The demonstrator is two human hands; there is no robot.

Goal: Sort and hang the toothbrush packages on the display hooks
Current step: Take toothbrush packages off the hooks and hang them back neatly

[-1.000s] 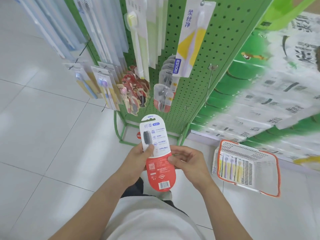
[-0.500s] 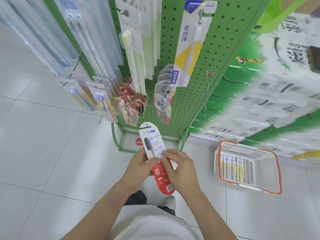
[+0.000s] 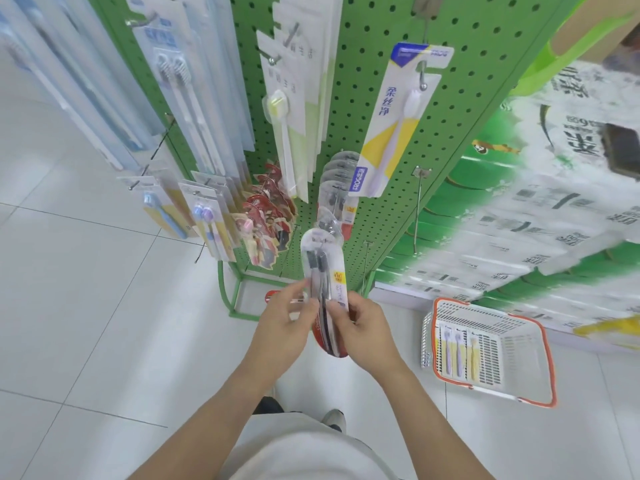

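Green perforated pegboard (image 3: pixel 460 109), orange-rimmed white basket (image 3: pixel 540 332), red-and-clear toothbrush package (image 3: pixel 323 271).

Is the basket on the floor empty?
No, the basket still has toothbrush packages lying inside it at its left end.

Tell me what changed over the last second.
The package was turned over between both hands: its printed back faced the camera, now the clear blister with two dark brushes does. It was also lifted toward the pegboard. The left hand and right hand kept gripping its lower half. The basket stayed on the floor, and the hung packages stayed put.
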